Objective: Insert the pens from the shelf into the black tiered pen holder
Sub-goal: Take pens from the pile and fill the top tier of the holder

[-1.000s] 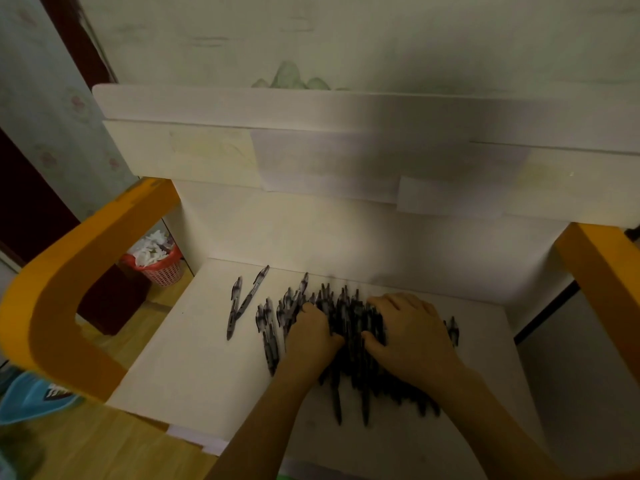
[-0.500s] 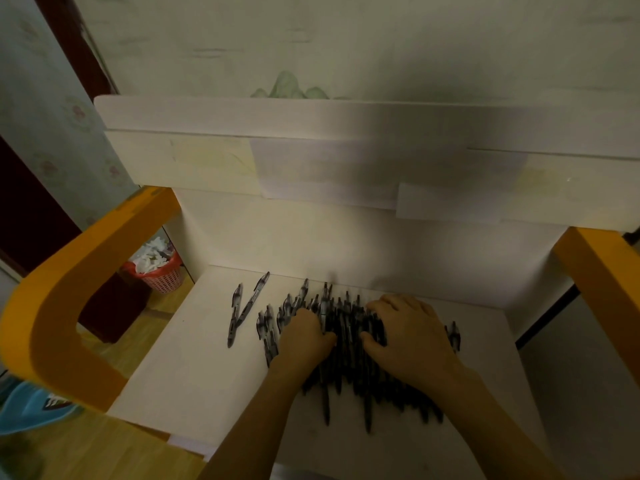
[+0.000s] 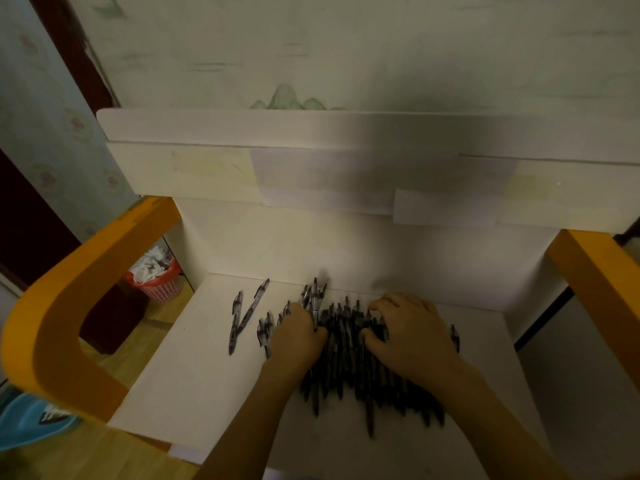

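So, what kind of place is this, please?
Probably a room in a home: a wall with patterned wallpaper, a red basket full of paper scraps on a wooden floor, and a pale shelf holding many pens.

Glossy plastic pens [image 3: 349,355]; matt pale wood shelf [image 3: 194,382]; plastic lattice basket [image 3: 162,289].
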A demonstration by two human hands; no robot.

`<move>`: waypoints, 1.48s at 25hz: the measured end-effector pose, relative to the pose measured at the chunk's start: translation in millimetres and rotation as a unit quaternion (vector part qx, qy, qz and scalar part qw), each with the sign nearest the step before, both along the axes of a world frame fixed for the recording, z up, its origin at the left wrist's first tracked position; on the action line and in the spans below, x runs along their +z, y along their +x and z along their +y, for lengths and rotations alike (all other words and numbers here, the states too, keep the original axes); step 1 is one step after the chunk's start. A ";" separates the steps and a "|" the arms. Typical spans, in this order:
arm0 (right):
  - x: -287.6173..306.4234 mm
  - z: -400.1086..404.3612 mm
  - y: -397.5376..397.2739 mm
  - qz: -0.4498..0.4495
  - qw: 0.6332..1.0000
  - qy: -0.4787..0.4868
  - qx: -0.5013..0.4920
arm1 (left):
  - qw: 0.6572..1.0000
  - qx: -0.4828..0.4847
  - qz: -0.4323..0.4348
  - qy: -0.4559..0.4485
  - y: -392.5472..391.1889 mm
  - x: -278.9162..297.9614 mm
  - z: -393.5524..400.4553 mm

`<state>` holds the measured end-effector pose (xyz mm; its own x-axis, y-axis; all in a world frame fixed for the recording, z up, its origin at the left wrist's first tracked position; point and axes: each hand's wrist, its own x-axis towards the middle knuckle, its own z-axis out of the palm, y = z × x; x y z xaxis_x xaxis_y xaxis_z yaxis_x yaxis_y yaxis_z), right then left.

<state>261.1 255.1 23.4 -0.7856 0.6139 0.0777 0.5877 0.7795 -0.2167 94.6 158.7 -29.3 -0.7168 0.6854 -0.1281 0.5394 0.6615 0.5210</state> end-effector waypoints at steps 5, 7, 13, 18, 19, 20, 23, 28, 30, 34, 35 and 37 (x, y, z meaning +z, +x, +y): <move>4.3 -3.2 -0.1 0.003 1.000 0.006 -0.007 | 0.999 -0.027 -0.029 0.025 -1.3 2.3 -1.4; 5.7 -4.5 0.3 0.000 1.000 0.009 -0.011 | 0.998 -0.036 -0.030 0.036 -0.7 4.1 -1.9; 15.4 -8.8 2.2 0.016 0.999 0.015 -0.026 | 0.994 -0.031 -0.056 0.084 -4.7 16.3 -1.1; 27.7 -12.1 2.9 0.012 0.998 0.035 -0.043 | 0.991 -0.060 -0.059 0.104 -6.3 31.3 -0.7; 30.9 -13.0 3.2 0.011 0.998 0.040 -0.046 | 0.990 -0.062 -0.060 0.113 -6.0 34.2 -0.3; 33.8 -13.8 3.7 0.011 0.998 0.042 -0.049 | 0.988 -0.061 -0.065 0.125 -5.9 36.5 0.1; 43.3 -17.4 6.3 0.016 0.997 0.050 -0.059 | 0.980 -0.067 -0.096 0.159 -6.5 43.5 0.7; 63.3 -23.5 12.3 0.039 0.992 0.083 -0.087 | 0.969 -0.115 -0.125 0.181 -5.1 59.9 1.7; 74.3 -26.6 14.5 0.039 0.988 0.106 -0.101 | 0.966 -0.134 -0.122 0.184 -5.1 70.6 1.7; 97.3 -36.4 20.9 0.032 0.980 0.142 -0.139 | 0.961 -0.195 -0.107 0.166 -1.3 95.5 3.4; 103.1 -39.0 23.5 0.034 0.977 0.150 -0.148 | 0.960 -0.209 -0.100 0.159 1.1 103.4 4.8; 115.4 -43.1 32.1 0.045 0.969 0.172 -0.174 | 0.951 -0.236 -0.110 0.167 7.9 120.4 9.4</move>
<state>293.2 212.0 138.8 -0.5160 0.7663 0.3827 0.8187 0.5726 -0.0428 102.5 168.0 91.1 -0.2999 0.9531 0.0413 0.5889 0.1509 0.7940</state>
